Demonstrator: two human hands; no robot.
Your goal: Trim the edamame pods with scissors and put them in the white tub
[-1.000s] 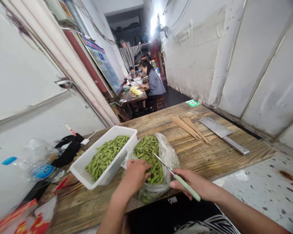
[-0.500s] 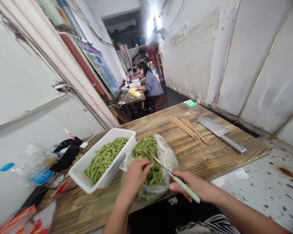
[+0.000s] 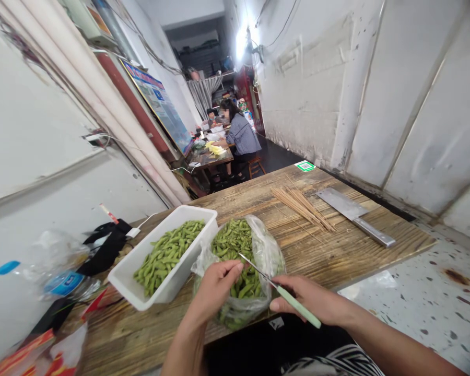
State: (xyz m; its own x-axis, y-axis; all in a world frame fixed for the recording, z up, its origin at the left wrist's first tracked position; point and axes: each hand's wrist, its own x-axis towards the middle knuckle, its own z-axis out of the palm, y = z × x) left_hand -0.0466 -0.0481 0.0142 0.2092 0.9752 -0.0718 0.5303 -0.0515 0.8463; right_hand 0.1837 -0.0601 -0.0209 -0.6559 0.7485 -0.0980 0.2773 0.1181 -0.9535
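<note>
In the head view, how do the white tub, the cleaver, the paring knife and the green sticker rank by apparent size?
1. white tub
2. cleaver and paring knife: similar length, and the knife is nearer the camera, so I do not rank them
3. green sticker

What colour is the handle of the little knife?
The handle is pale green, clearest in the head view, in the right hand.

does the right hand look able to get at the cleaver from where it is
Probably yes: only bare table lies between the right hand and the cleaver, with the skewers off to the side. But its grip is already full with the small knife.
</note>
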